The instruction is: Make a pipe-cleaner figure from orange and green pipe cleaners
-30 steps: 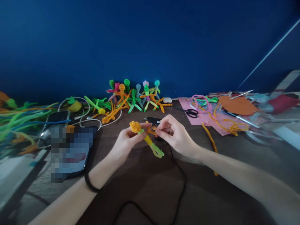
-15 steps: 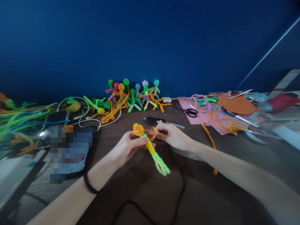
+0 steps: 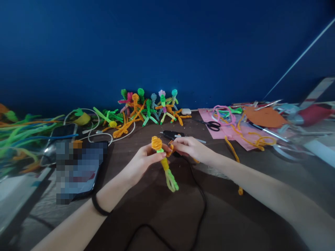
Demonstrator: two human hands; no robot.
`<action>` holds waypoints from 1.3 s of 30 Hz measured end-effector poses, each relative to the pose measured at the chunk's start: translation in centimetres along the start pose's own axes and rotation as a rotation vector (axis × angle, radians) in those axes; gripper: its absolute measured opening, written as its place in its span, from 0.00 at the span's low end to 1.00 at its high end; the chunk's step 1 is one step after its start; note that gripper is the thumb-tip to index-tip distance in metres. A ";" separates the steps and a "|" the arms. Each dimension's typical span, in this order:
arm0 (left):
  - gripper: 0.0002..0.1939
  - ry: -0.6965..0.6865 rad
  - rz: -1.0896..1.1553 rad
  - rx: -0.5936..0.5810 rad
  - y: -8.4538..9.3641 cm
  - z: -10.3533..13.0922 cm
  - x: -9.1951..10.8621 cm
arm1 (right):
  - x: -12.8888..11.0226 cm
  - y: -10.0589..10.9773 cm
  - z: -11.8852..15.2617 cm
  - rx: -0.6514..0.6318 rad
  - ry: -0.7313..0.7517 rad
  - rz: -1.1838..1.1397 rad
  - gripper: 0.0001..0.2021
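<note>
Between the finger and thumb of my left hand [image 3: 142, 161] is a pipe cleaner doll [image 3: 164, 164]. Its coiled head is orange, the middle is wrapped in yellow, and light green loops form the lower end. The doll hangs at a slight slant, head up. My right hand [image 3: 193, 150] pinches a short orange pipe cleaner [image 3: 171, 147] beside the doll's upper body; whether it is fixed to the doll is hidden by fingers. Just behind my right hand lies a black glue gun [image 3: 171, 135] with its cord running toward me.
Several finished pipe cleaner dolls [image 3: 148, 109] stand along the blue wall. Black scissors [image 3: 213, 125] rest on pink sheets [image 3: 212, 133], near a loose orange pipe cleaner [image 3: 233, 151]. To the left are a phone [image 3: 95, 172], a white cable [image 3: 99, 120] and loose pipe cleaners [image 3: 18, 129].
The doll has turned in my left hand, its green lower end swinging left so that it hangs more upright. My right hand stays beside it, still pinching the orange pipe cleaner.
</note>
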State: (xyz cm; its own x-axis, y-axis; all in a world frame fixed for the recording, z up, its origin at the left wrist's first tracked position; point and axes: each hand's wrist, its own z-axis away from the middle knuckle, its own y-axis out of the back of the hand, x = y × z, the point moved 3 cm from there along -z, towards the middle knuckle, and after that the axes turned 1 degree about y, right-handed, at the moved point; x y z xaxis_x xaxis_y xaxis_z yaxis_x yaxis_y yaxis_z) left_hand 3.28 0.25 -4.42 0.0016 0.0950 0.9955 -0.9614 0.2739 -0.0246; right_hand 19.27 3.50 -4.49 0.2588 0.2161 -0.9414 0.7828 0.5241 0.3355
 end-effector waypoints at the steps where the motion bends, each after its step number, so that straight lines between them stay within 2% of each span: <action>1: 0.09 0.016 -0.009 -0.007 0.0 0.0 0.0 | -0.1 0.0 0.1 -0.010 -0.010 -0.041 0.18; 5: 0.11 0.051 -0.041 -0.038 -0.4 -0.1 0.0 | -0.4 -0.1 0.2 -0.067 -0.029 -0.139 0.14; 9: 0.13 0.041 -0.047 0.004 -0.6 -0.3 0.2 | 0.0 -0.1 0.1 -0.075 -0.025 -0.175 0.06; 14: 0.14 0.028 -0.091 0.060 -0.4 -0.5 0.1 | 0.2 0.2 0.2 -0.040 0.035 -0.181 0.06; 19: 0.13 0.073 -0.136 0.071 -0.2 -0.6 -0.5 | -0.7 0.0 0.8 0.032 0.154 -0.052 0.07; 25: 0.13 0.136 -0.064 0.033 -0.4 -0.4 -0.7 | -1.6 -0.4 1.4 0.123 0.303 0.278 0.10; 30: 0.13 0.188 0.092 -0.002 -0.6 -0.4 -1.1 | -2.0 -0.9 1.9 0.178 0.576 0.604 0.12; 35: 0.12 0.201 0.189 0.104 0.0 -0.6 -1.3 | -2.2 -1.7 2.5 0.182 0.892 0.990 0.11; 39: 0.14 0.203 0.197 0.153 0.3 -0.6 -1.3 | -2.6 -1.9 2.8 0.228 0.966 1.231 0.10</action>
State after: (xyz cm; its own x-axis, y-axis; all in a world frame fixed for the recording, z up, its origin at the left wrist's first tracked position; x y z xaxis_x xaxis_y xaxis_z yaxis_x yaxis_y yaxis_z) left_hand 3.17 0.80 -5.78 -0.1485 0.3255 0.9338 -0.9789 0.0858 -0.1856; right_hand 18.68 -0.37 -2.79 0.4003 0.8667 0.2977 0.4626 -0.4715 0.7508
